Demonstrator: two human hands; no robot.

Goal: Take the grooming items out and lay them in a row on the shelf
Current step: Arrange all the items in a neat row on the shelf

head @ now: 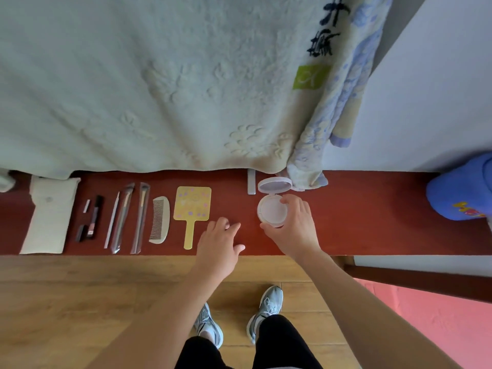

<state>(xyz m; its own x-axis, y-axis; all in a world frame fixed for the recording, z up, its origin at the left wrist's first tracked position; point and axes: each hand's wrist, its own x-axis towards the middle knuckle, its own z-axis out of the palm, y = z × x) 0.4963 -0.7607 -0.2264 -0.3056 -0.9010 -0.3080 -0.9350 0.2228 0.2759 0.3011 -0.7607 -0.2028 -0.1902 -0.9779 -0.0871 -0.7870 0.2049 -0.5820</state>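
The row is nearly laid out along the red shelf: beside the white pouch lie a dark makeup stick, a thin white stick, two wrapped brushes, a comb and a yellow hand mirror. The right hand grips the base of an open powder compact, its lid tilted up toward the hanging blanket. The left hand rests loose and spread on the shelf, holding nothing, between the mirror and the compact. This looks like the placing of the last piece. Next, I would guess, the compact needs shutting and sliding closer to the mirror to sit evenly in line.
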